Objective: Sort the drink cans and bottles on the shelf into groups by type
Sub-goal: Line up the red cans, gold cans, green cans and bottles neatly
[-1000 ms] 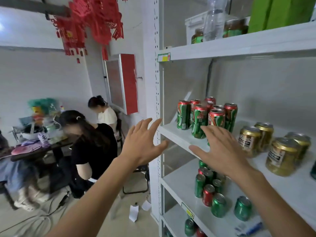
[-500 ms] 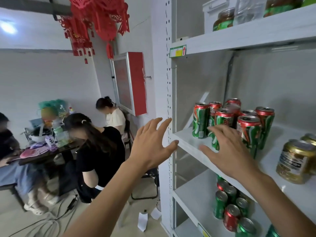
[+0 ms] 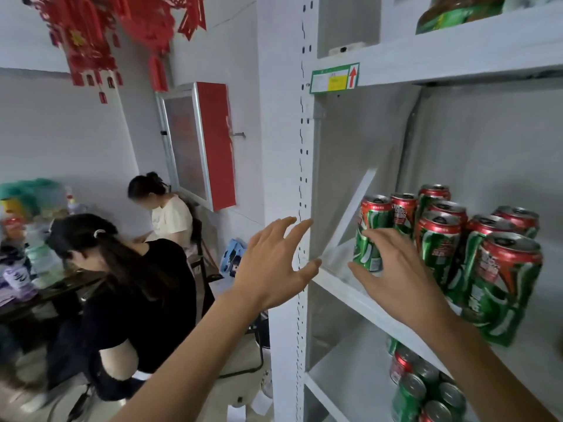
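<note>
Several green-and-red drink cans (image 3: 438, 239) stand in a cluster on the white middle shelf (image 3: 341, 281). My right hand (image 3: 396, 275) is spread open just in front of the leftmost can (image 3: 370, 226), fingertips near its lower side; contact is unclear. My left hand (image 3: 271, 269) is open in front of the shelf's perforated upright (image 3: 300, 178), holding nothing. More green and red cans (image 3: 420, 388) stand on the shelf below. A green-labelled jar (image 3: 457, 10) sits on the top shelf.
Left of the shelf unit, two people sit at a cluttered dark table (image 3: 39, 287). A red wall cabinet (image 3: 207, 144) hangs behind them, and red paper decorations (image 3: 91, 35) hang from the ceiling. A diagonal white brace (image 3: 350, 214) crosses the shelf's left end.
The view has moved closer and leftward, so the gold cans have left the frame. Both hands have advanced toward the shelf; my right hand now reaches the leftmost can.
</note>
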Available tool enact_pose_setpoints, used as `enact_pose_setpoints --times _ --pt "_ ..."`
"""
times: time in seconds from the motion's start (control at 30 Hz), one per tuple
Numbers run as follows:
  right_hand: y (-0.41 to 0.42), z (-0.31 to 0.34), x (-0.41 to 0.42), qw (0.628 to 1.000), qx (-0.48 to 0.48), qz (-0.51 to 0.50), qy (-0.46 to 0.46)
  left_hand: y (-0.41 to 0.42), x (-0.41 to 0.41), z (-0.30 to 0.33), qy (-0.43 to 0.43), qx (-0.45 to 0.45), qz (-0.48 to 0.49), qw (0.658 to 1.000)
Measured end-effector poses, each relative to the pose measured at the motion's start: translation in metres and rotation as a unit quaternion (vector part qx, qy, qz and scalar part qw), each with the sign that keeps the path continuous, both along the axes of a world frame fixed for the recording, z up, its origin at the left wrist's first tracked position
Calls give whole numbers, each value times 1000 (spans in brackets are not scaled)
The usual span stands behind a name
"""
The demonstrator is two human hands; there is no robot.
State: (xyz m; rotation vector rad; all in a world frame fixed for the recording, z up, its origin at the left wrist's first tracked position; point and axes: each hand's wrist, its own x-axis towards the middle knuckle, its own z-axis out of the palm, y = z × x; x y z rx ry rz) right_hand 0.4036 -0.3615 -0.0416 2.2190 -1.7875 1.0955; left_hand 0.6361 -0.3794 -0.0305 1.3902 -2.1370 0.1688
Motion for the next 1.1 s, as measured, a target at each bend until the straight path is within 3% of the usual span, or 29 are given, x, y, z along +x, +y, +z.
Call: enact_pose_setpoints --times 0.27,0.5,0.57,0.7,0.83,0.97,1.1 --pt "-19 15 -15 996 -73 -44 -9 -79 -55 18 58 -18 -136 989" --pt "-30 21 -9 996 -57 -70 -8 -133 -78 15 85 1 -257 963" --pt "-33 26 -6 995 -61 -78 -30 -150 -79 15 121 42 -321 938" --pt "-35 33 4 988 -96 -102 -66 -180 -85 18 247 193 -416 853" --pt "-21 49 4 968 -160 -145 -126 -198 -96 17 255 262 -475 800" --pt "-1 68 -18 938 -168 -295 -65 -205 -105 15 200 221 -510 807" --pt "9 71 -36 937 13 -345 45 -206 -108 15 193 142 -485 841"
